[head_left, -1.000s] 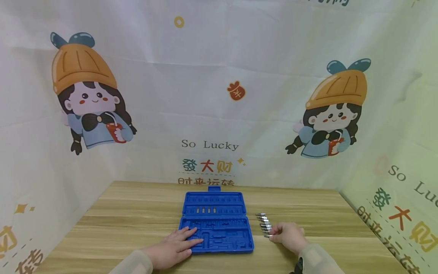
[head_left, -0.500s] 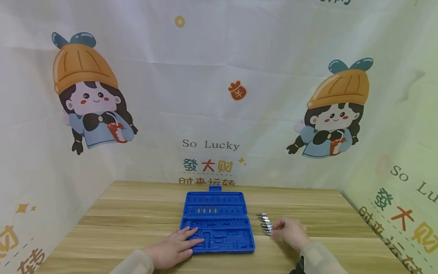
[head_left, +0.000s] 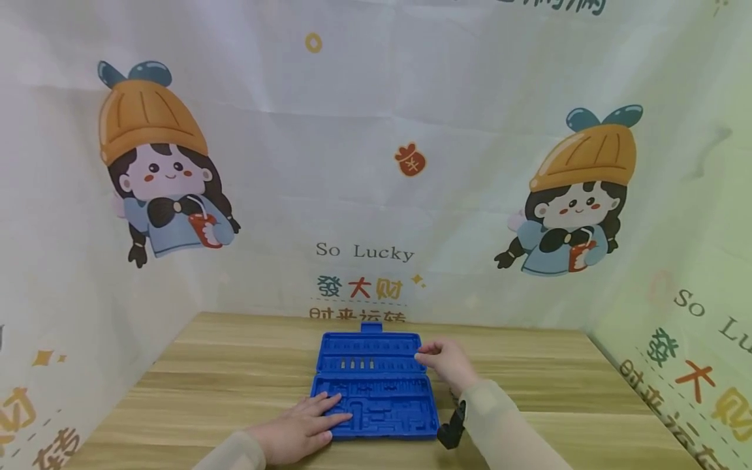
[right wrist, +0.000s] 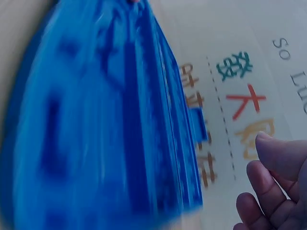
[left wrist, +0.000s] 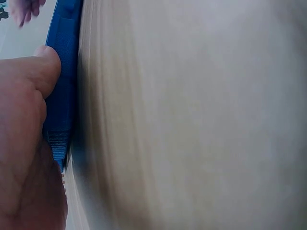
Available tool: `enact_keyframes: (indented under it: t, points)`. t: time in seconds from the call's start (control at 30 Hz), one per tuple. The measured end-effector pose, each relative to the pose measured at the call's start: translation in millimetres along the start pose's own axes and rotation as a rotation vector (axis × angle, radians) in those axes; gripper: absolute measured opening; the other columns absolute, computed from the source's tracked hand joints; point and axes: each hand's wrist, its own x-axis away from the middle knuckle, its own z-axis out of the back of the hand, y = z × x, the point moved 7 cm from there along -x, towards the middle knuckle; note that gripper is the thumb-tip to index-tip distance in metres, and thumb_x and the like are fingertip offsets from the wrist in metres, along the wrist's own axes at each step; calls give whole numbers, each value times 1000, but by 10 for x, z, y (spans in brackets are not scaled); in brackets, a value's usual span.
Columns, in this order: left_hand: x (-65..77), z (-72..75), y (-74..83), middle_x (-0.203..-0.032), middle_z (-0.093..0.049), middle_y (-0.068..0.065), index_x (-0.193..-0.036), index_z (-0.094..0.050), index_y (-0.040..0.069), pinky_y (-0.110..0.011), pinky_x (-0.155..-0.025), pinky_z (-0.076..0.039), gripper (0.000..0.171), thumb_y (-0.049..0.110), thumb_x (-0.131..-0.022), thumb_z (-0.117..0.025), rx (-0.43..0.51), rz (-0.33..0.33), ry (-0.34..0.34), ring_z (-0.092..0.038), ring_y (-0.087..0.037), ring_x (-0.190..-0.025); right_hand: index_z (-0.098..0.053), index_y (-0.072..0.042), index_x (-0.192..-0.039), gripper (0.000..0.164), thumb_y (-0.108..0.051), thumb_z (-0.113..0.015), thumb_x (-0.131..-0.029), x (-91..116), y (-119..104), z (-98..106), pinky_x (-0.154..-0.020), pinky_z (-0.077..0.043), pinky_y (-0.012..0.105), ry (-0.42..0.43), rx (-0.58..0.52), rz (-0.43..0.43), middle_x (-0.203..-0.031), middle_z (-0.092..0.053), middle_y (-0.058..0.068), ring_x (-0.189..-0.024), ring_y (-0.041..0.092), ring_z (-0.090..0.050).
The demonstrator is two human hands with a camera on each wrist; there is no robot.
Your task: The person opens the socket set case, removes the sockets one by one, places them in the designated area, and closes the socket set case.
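A blue plastic bit case (head_left: pixel 384 427) lies unfolded on the wooden table. Four-sided recesses line its upper half, where several small metal bits (head_left: pixel 352 365) stand in a row. My left hand (head_left: pixel 299 424) rests with spread fingers on the case's lower left corner; in the left wrist view its thumb (left wrist: pixel 48 64) lies against the case's side. My right hand (head_left: pixel 449 362) is at the upper half's right edge, thumb and fingers pinched together. The small metal bit it took from the table is hidden by its fingers, as the right wrist view shows only thumb (right wrist: pixel 278 151) and curled fingers.
The loose bits to the right of the case are covered by my right wrist and a black wrist device (head_left: pixel 452 424). A printed cloth (head_left: pixel 352 215) hangs behind the wooden table (head_left: pixel 235 365) and along both sides.
My right hand picked a small metal bit from the row on the table, then moved up and left to the case's upper right edge. My left hand has stayed in place.
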Motion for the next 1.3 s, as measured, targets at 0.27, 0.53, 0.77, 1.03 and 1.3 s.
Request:
enact_keyframes:
  t: [0.27, 0.53, 0.77, 1.03, 1.3]
  points:
    - [-5, 5, 10, -158, -24, -4, -149, -35, 38, -59, -110, -21, 47, 48, -103, -34, -5, 11, 8, -17, -34, -144, -67, -2, -99, 13, -10, -69, -89, -231, -139, -581, -86, -48, 47, -17, -71, 6, -103, -64, 9, -98, 26, -59]
    - [-11, -15, 9, -158, -24, -4, -148, -36, 37, -61, -109, -22, 46, 44, -103, -36, 37, 21, -20, -17, -36, -144, -71, -12, -89, 7, -18, -74, -86, -237, -43, -802, -97, -27, 60, 130, 58, -84, -95, -67, 3, -99, 33, -53]
    - [-24, -13, 0, -158, -23, -4, -149, -35, 37, -62, -108, -22, 47, 46, -103, -34, 44, 13, -11, -16, -37, -144, -71, -21, -85, 9, -28, -76, -84, -278, 12, -883, -97, -28, 58, 185, 247, -93, -95, -65, 2, -111, 39, -47]
    - [-23, -11, -12, -158, -24, -3, -148, -36, 39, -62, -108, -23, 46, 45, -103, -36, 53, 33, -27, -16, -36, -144, -73, -22, -85, 14, -35, -75, -82, -326, 73, -920, -99, -28, 58, 135, 313, -161, -109, -61, 10, -115, 42, -43]
    - [-5, 8, -3, -158, -24, -3, -148, -37, 38, -62, -108, -22, 45, 43, -103, -38, 74, 47, -21, -16, -36, -144, -74, -20, -84, 14, -33, -76, -83, -327, -16, -878, -103, -25, 64, 48, 309, -219, -130, -50, 26, -128, 52, -31]
